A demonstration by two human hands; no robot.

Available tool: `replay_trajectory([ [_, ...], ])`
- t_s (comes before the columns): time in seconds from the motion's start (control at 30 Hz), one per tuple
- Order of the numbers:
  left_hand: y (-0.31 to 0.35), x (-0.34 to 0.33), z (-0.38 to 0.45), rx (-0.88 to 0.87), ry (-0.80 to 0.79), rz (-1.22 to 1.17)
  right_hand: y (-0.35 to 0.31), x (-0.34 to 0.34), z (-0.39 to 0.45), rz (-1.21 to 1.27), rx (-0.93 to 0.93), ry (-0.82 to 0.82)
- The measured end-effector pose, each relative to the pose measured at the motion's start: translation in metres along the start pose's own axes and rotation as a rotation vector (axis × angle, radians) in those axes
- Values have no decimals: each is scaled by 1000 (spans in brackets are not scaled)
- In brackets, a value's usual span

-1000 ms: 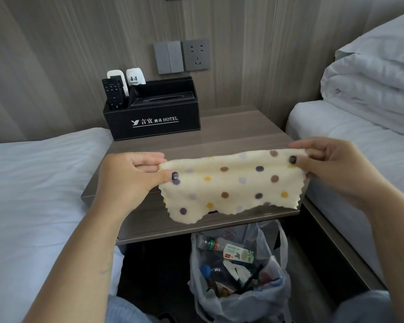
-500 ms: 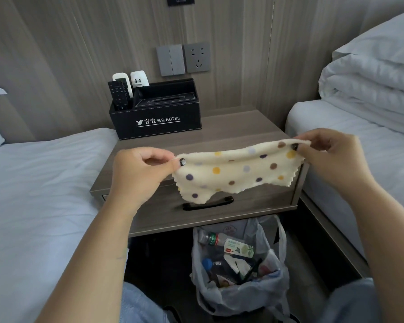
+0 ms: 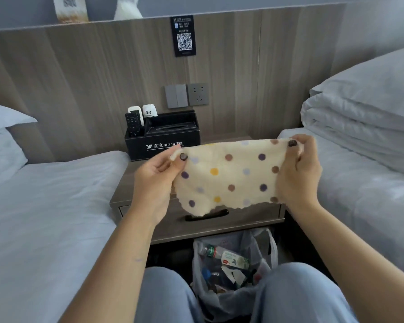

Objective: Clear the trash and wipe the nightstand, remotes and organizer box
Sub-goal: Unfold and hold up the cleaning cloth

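Observation:
A cream cloth with coloured dots point(image 3: 231, 176) hangs spread in front of me above the wooden nightstand point(image 3: 135, 176). My left hand point(image 3: 154, 180) pinches its upper left corner and my right hand point(image 3: 299, 173) pinches its upper right corner. At the back of the nightstand stands a black organizer box point(image 3: 163, 138) with hotel lettering. A black remote point(image 3: 133, 124) and two white remotes point(image 3: 147, 111) stand upright in its left compartment. The cloth hides most of the nightstand top.
A clear trash bag point(image 3: 233, 271) holding bottles and wrappers sits on the floor between my knees, below the nightstand drawer point(image 3: 254, 217). White beds flank the nightstand on both sides, with a folded duvet point(image 3: 359, 127) on the right. Wall switches and a socket point(image 3: 187, 95) are behind the box.
The view has tilted up and back, showing more wall and my knees. Both hands have raised the cloth and hold it more upright, stretched between them.

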State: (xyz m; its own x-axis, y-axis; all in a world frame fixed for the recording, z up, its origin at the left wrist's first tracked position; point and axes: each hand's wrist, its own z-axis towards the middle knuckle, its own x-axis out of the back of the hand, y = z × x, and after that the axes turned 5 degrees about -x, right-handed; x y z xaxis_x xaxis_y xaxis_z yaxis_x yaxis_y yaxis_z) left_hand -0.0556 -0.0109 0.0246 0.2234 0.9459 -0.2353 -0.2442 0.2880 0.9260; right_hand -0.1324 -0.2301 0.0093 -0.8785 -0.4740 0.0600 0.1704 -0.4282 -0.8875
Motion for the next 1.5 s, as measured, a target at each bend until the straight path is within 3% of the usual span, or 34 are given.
replay_trajectory([
  [0.07,7,-1,7,-89,44,78,-11,4,7,-30,63,20],
  [0.17,8,-11,27,-335,151,406,-23,0,23,-82,95,-28],
  [0.23,11,-23,44,-392,191,464,-30,-9,37,-87,67,-90],
  [0.47,26,-43,169,-158,197,292,-37,-70,146,-59,-189,-238],
  [0.57,37,-49,241,-177,123,273,-38,-117,209,56,-232,-316],
  [0.77,80,-69,377,-505,64,335,-72,-209,335,174,-29,-362],
  [0.9,119,-83,454,-581,70,509,-123,-253,400,220,46,-401],
  [1.07,147,-99,530,-629,57,755,-169,-303,451,-25,224,-306],
  [1.23,149,-104,573,-658,226,1518,-175,-338,483,-471,378,-132],
  [1.33,137,-104,574,-826,362,1674,-157,-346,481,-682,545,-2],
  [1.4,126,-104,570,-929,202,1622,-145,-347,474,-679,682,-53],
  [1.5,113,-96,568,-914,42,1656,-131,-347,466,-637,752,-152],
])
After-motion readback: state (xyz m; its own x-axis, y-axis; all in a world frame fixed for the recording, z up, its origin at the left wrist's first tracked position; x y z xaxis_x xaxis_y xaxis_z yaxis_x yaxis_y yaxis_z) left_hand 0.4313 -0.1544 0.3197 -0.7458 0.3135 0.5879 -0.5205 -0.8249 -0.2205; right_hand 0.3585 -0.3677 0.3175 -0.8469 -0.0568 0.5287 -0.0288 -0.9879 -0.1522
